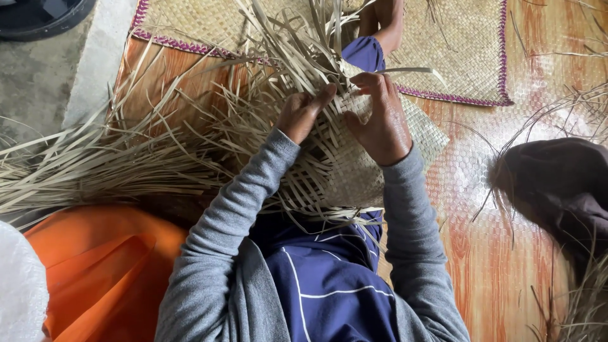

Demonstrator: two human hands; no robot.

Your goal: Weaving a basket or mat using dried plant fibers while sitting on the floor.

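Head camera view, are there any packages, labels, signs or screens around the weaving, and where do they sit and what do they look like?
No labels, signs or screens show.
Orange bag: lower left beside the person's gray sleeve, soft, crumpled, bright orange; the nearest thing to a package.
White bundle: bottom left corner, rounded, textured white, partly cut off.
Both hands, left hand and right hand, work only pale woven strips.

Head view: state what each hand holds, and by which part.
Both the left hand and right hand grip the half-woven straw mat at its unfinished upper edge, pinching loose strips.
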